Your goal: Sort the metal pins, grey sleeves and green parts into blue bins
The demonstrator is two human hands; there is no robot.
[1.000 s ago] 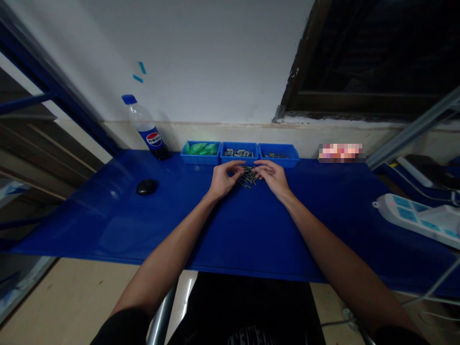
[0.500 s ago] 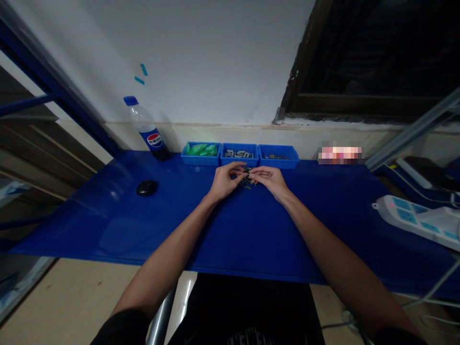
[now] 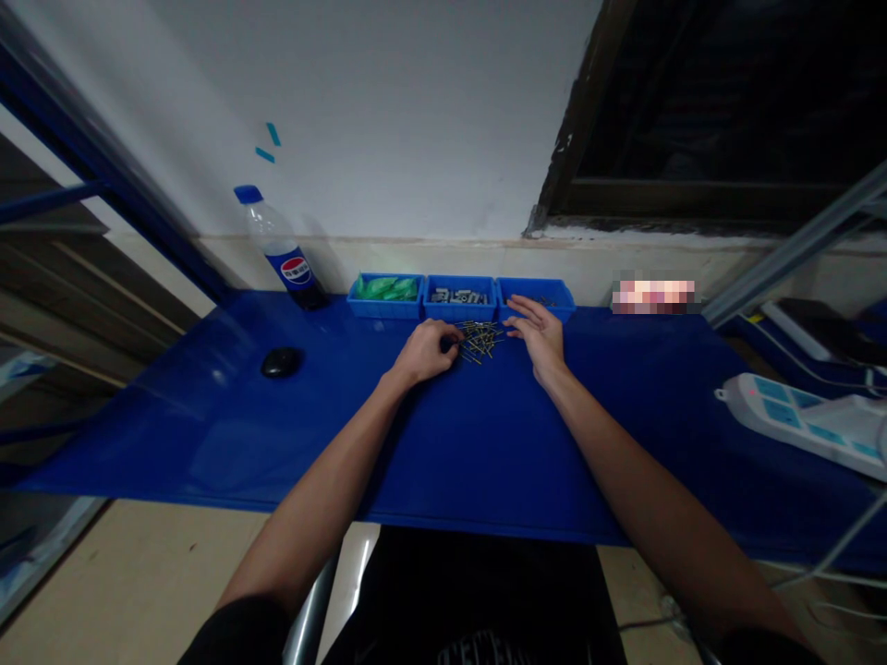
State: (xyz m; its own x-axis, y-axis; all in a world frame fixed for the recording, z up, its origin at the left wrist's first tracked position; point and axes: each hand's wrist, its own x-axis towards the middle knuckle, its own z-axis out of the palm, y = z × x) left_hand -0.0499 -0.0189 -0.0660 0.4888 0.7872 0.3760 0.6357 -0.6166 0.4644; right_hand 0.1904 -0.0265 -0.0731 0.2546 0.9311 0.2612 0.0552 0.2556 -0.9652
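A loose pile of thin, brass-coloured and dark metal pieces [image 3: 481, 339], like long screws or pins, lies on the blue tabletop [image 3: 478, 443]. At its left edge rests my left hand [image 3: 424, 351], fingers curled in toward the thumb; whatever they may hold is hidden. To the right of the pile, my right hand [image 3: 541, 337] is raised with fingers apart and nothing visible in them. Its fingertips overlap the front of the right blue bin [image 3: 565, 297], which has a few small dark pieces inside.
The middle blue bin [image 3: 461, 312] holds small grey metal parts, and the left bin [image 3: 384, 309] holds green plastic [image 3: 388, 288]. A cola bottle [image 3: 295, 268] and a black mouse [image 3: 281, 362] are at left. On the right lies a power strip [image 3: 796, 416].
My hands were together over the pile and have parted. The right hand moved right and spread its fingers; the left shifted slightly left and down, uncovering the pile.
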